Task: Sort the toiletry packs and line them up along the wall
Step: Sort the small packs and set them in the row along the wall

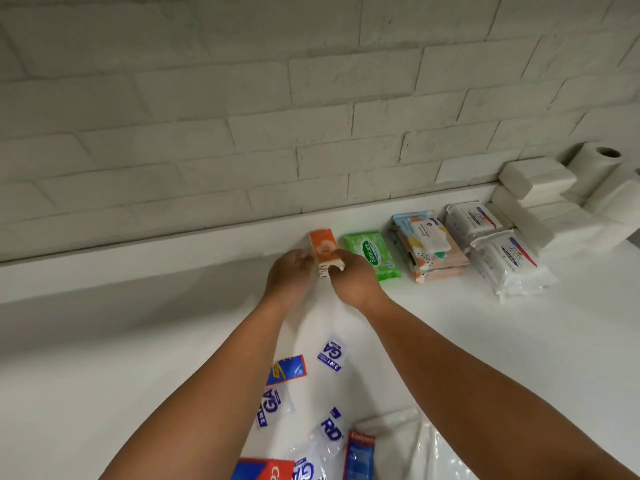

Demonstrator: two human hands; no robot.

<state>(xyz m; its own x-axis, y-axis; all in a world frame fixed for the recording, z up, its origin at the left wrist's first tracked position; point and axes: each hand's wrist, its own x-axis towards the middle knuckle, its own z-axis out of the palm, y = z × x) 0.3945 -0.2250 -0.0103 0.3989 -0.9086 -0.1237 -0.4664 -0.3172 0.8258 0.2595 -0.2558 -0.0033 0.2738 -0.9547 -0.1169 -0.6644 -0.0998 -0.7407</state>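
Placement of orange pack beside green Sanicare pack.
Our left hand and right hand both grip it; next, we judge, squaring and release.

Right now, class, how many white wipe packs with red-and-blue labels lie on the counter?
2. The back wipe pack lies near the wall, right of the patterned packs; the front wipe pack sits just before it. Others may be hidden underneath.

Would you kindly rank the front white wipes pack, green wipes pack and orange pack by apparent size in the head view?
1. front white wipes pack
2. green wipes pack
3. orange pack, partly covered
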